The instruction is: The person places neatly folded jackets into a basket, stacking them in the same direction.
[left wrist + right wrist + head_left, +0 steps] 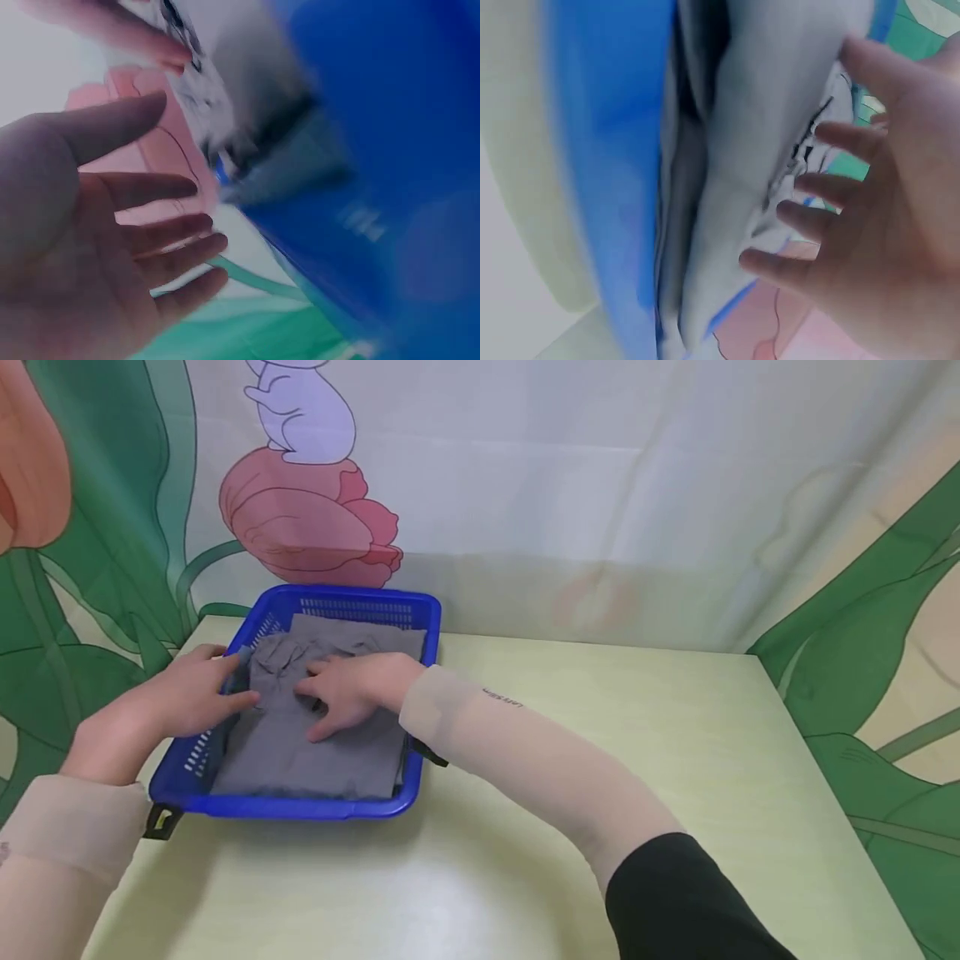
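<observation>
A blue plastic basket [300,807] stands on the left part of a pale green table [570,793]. A folded grey cloth [315,760] lies inside it, rumpled near its far end. My right hand [352,689] rests flat on the cloth with its fingers spread. My left hand [187,693] reaches over the basket's left rim, its fingertips at the cloth's left edge. In the left wrist view the left hand [112,247] is spread beside the blurred basket [390,150]. In the right wrist view the right hand [885,225] spreads its fingers against the cloth [780,112].
A printed curtain [570,485] with flowers and leaves hangs behind the table and on both sides. The table's bare top stretches right of the basket to its right edge [840,810].
</observation>
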The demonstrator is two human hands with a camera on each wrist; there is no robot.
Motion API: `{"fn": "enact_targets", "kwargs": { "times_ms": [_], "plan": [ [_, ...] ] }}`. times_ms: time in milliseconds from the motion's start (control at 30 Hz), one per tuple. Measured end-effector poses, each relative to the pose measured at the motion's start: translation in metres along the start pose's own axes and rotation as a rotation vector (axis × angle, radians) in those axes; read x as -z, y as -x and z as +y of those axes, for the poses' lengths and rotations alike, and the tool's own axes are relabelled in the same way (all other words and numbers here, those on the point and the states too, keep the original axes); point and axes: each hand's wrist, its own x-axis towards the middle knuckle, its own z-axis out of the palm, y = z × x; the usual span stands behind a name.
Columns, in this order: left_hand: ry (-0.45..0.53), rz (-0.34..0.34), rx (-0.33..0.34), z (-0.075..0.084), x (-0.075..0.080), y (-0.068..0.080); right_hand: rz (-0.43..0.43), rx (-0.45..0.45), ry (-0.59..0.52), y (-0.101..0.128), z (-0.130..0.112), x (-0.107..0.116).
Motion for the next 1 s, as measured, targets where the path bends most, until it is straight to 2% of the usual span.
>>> {"fn": "enact_targets", "kwargs": {
  "times_ms": [100,233,333,500,600,1000],
  "plan": [
    [0.005,0.005,-0.034,0.014,0.002,-0.01,0.051,-0.085,0.005,0.013,0.002,-0.001],
    [0.04,-0.113,-0.013,0.027,0.007,-0.024,0.088,-0.249,-0.02,0.03,0.001,-0.005],
    [0.074,-0.185,0.013,0.031,0.011,-0.035,0.101,-0.318,-0.046,0.038,0.001,-0.011],
    [0.113,-0.246,0.032,0.032,0.012,-0.05,0.05,-0.296,-0.084,0.041,0.006,-0.025],
    [0.12,-0.267,0.034,0.029,0.007,-0.053,0.022,-0.271,-0.057,0.038,0.009,-0.032],
    [0.123,-0.316,0.05,0.016,0.002,-0.07,0.103,-0.204,0.017,0.031,0.024,-0.051]
  ]
}}
